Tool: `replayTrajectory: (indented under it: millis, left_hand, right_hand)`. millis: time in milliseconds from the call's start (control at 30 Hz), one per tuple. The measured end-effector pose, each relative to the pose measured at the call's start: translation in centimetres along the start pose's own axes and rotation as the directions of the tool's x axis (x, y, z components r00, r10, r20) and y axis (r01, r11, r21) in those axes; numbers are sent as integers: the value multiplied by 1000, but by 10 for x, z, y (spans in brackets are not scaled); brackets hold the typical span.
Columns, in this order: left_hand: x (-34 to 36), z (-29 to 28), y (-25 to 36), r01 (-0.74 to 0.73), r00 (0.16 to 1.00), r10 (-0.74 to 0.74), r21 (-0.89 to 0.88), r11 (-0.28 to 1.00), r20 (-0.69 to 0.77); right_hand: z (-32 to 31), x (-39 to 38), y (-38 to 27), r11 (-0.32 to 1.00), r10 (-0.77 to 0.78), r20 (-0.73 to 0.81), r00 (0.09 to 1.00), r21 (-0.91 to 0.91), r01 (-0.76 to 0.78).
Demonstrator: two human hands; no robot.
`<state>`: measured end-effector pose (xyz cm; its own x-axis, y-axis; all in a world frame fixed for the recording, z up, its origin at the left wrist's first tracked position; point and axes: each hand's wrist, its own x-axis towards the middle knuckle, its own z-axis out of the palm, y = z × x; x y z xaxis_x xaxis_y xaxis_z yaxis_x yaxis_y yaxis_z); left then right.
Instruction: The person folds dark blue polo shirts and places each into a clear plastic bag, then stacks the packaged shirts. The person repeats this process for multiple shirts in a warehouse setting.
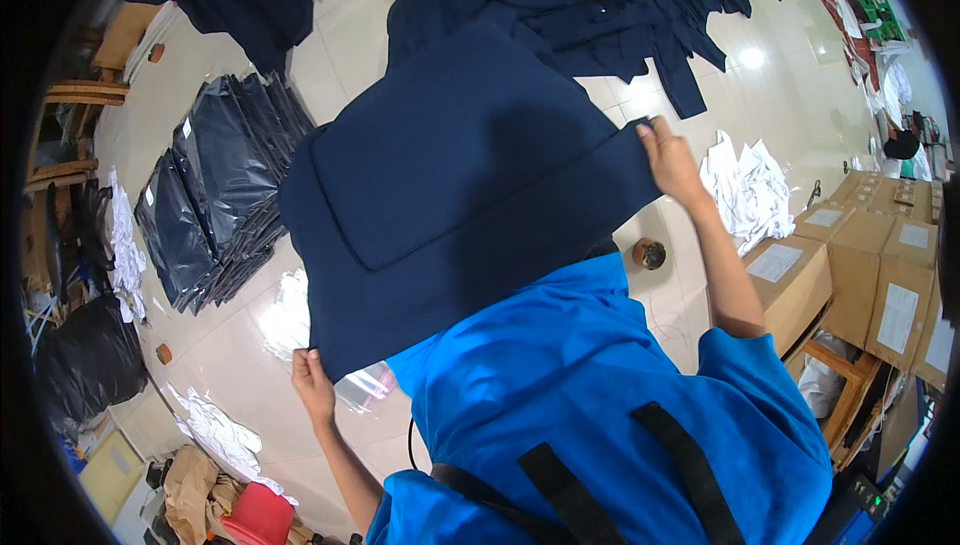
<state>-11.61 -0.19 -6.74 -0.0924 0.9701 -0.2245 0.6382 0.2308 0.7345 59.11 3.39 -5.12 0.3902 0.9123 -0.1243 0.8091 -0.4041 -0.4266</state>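
Observation:
A dark navy garment is spread out in front of my body, its sides folded in so that it forms a broad panel. My left hand pinches its near left corner. At the right end of the same near edge, my right hand grips the other corner between thumb and fingers. Between the hands the edge runs slanted, higher on the right, and a crease line crosses the cloth. What supports the garment underneath is hidden.
More navy garments lie heaped on the tiled floor beyond. Stacked dark garments in clear plastic bags are at left. White cloth and cardboard boxes stand at right. A red object sits lower left.

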Motion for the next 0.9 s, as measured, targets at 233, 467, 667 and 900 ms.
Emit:
replayTrajectory:
  millis: [233, 467, 667, 900]
  left_hand:
    - [14, 52, 12, -128, 988, 142, 208, 970, -54]
    - [69, 84, 144, -170, 979, 149, -144, 975, -142]
    - [186, 93, 110, 76, 984, -120, -304, 950, -131]
    - [275, 69, 137, 316, 944, -327, 152, 937, 53]
  right_hand:
    - [73, -14, -33, 982, -73, -108, 992, 163, 90]
    - [46, -25, -116, 812, -75, -267, 961, 542, 214]
    - [63, -13, -111, 810, -172, -308, 936, 497, 312]
    - [46, 2, -159, 746, -356, -380, 854, 435, 505]
